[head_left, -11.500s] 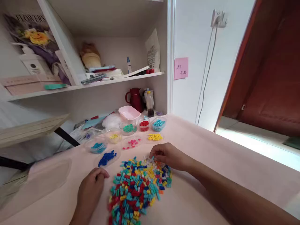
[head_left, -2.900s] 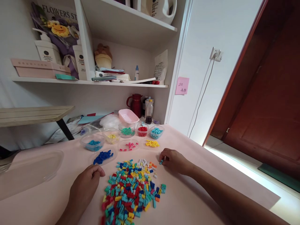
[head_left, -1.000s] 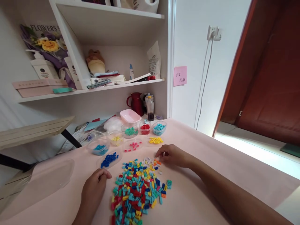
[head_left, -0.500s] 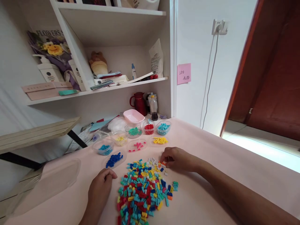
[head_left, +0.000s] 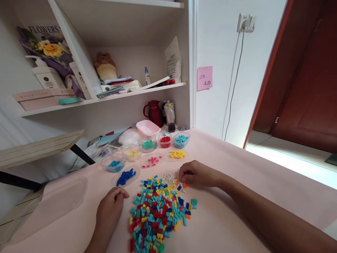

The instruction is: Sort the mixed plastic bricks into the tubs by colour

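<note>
A pile of small toy building bricks [head_left: 155, 214] in many colours is spread on the pink tabletop. At its far right edge, my right hand [head_left: 196, 173] has its fingers curled down beside a few orange bricks [head_left: 184, 185] and white bricks [head_left: 167, 178]. Whatever its fingertips pinch is hidden. My left hand [head_left: 110, 205] rests on the table left of the pile, loosely closed, with no brick visible in it. Just beyond it, dark blue bricks [head_left: 125, 177] lie in a shallow clear tray.
Clear tubs of sorted bricks stand behind the pile: blue [head_left: 115, 166], pale yellow [head_left: 133, 155], pink [head_left: 153, 161], yellow [head_left: 178, 154], green [head_left: 149, 144], red [head_left: 165, 141] and light blue [head_left: 181, 140]. A pink basin [head_left: 148, 128] sits behind them. A clear lid [head_left: 65, 196] lies at left.
The camera view has shifted slightly. The fingers of my right hand have drawn up a little from the orange and white bricks. My left hand stays in place.
</note>
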Motion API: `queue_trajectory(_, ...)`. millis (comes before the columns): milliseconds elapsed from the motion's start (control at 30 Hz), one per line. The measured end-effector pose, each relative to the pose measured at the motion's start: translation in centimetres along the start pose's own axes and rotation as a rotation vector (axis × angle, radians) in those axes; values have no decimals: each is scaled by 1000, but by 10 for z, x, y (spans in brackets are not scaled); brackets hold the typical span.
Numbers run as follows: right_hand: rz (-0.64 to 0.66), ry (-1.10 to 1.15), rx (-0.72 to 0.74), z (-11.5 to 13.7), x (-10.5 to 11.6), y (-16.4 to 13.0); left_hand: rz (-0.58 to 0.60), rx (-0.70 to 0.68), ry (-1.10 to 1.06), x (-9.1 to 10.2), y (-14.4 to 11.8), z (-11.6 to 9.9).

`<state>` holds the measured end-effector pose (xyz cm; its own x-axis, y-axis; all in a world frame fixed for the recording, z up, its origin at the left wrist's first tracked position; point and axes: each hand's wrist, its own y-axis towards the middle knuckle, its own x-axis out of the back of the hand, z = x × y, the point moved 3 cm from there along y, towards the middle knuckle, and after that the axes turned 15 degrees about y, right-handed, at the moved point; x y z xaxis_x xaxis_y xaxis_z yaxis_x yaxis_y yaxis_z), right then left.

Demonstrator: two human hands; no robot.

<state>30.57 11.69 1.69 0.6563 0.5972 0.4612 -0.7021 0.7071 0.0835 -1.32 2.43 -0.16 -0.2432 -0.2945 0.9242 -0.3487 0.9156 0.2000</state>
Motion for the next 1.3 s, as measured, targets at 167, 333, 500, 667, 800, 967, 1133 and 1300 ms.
queue_trajectory(167, -37, -9, 27, 4, 3, -1, 9, 21, 5, 0, -1, 0)
queue_trajectory(333, -10, -16, 131, 5, -4, -1, 22, 25, 14, 0, -2, -2)
queue_trajectory(500, 55, -110, 287, 17, -15, -5, 14, 26, -5, 2, -2, -3)
queue_trajectory(667, 86, -246, 379, 27, -25, -9, 18, 50, -11, 1, -3, -4)
queue_trajectory(800, 57, -255, 292, 19, -21, -7, 18, 50, -6, 0, -3, -3)
queue_trajectory(967, 72, -165, 260, 18, -15, -6, 18, 35, -12, -1, -2, -1)
queue_trajectory(1133, 237, -130, 333, 25, -30, -11, 7, 15, -25, -1, -2, -1)
queue_trajectory(1300, 130, -220, 279, 18, -26, -8, 6, 20, -17, 1, -3, -2)
